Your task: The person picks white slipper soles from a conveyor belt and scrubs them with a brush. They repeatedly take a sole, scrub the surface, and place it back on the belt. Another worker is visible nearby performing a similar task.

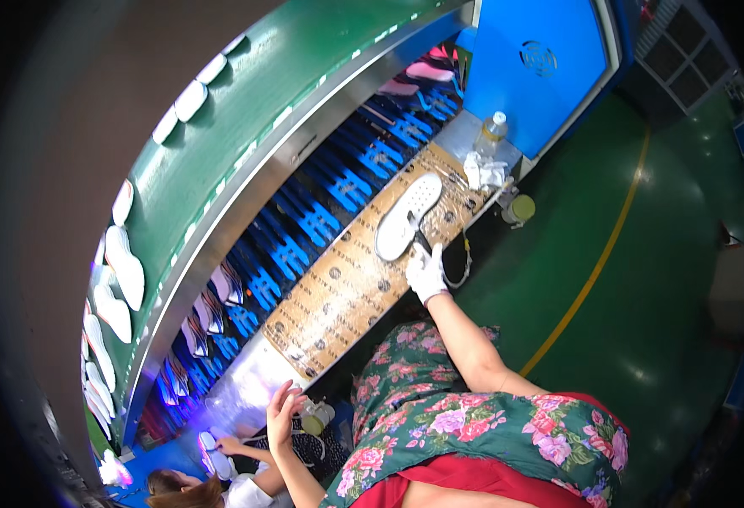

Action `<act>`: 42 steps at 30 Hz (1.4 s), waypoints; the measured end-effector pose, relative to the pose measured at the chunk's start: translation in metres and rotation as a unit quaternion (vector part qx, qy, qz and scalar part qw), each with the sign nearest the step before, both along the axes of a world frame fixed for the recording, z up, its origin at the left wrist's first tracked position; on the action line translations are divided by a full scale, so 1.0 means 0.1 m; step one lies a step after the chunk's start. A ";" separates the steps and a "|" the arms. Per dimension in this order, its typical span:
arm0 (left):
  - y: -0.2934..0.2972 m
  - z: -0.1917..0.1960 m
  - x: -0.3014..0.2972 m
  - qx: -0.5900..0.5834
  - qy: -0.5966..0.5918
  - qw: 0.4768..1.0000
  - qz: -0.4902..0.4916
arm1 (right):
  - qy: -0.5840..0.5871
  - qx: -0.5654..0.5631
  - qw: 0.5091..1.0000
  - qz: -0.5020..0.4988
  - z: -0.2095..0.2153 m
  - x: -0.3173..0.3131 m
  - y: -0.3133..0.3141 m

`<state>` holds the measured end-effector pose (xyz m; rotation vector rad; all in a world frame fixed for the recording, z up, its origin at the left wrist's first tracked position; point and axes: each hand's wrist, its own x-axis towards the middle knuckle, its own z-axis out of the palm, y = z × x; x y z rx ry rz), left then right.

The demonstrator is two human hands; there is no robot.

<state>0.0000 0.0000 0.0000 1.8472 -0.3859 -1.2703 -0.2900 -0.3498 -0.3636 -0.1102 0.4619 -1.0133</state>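
Observation:
A white, sole-shaped shoe piece [407, 217] with small holes at one end lies on a work ledge [338, 279] covered in brown printed paper. My right hand [425, 273], in a white glove, is at its near edge, fingers closed around a dark strap-like part [423, 242] that juts from the piece. Whether that part is a strap or something separate is hard to make out. My left hand [281, 413] is bare, raised off the ledge's lower left end, its fingers apart and holding nothing.
Blue racks [317, 222] run behind the ledge, some holding shoe parts. Beyond them a green conveyor belt [287, 72] carries white soles [123, 267]. A bottle [494, 127] and crumpled white cloth [484, 171] stand at the far end. Lower left, a co-worker [245, 487] holds a shoe.

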 end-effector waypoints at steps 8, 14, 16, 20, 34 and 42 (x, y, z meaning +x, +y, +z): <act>-0.87 0.45 0.10 -0.174 -0.009 0.968 0.178 | -0.146 0.238 0.952 -0.127 0.46 0.25 -0.53; -1.57 1.20 1.19 -0.153 -0.798 0.580 -0.054 | -0.095 0.192 0.960 -0.183 1.05 0.31 -0.86; -1.81 1.21 1.44 -0.099 -0.819 0.560 -0.071 | 0.329 -0.132 0.925 -0.137 1.55 0.27 -0.65; -2.24 1.21 1.52 -0.037 -0.781 0.615 -0.102 | 0.240 -0.106 0.958 -0.117 2.35 0.39 -0.61; -2.17 1.14 2.02 -0.044 -0.767 0.635 -0.084 | 0.661 -0.498 0.553 -0.097 3.58 0.25 -0.29; -2.29 1.09 2.76 -0.026 -0.763 0.644 -0.044 | 0.515 -0.416 0.749 -0.024 2.89 0.25 -0.48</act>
